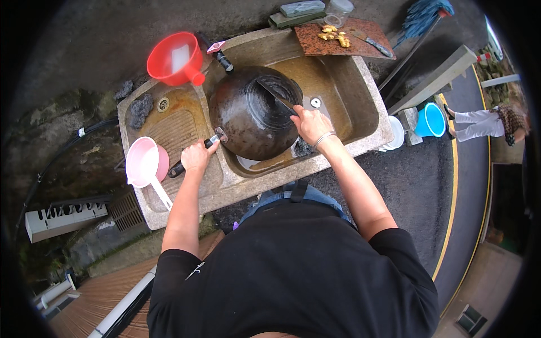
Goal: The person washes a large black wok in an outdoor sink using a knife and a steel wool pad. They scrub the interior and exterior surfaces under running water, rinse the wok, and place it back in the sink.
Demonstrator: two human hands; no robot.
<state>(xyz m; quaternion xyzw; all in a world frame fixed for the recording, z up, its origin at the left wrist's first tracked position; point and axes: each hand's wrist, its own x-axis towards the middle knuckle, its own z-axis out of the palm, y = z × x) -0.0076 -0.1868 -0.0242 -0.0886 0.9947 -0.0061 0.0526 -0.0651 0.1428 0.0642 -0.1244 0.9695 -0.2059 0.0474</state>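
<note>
Gripping the round, blackened metal wok [234, 115] by its black handle [176, 169], my left hand [195, 156] wraps tight. My right hand [313, 124] holds a long, dark-bladed knife [274, 94] over it. Wok sits in the grey stone sink [375, 101].

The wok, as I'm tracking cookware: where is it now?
In the head view's upper middle, the wok is at the basin's left half, its handle in the left hand, the knife over it.
</note>
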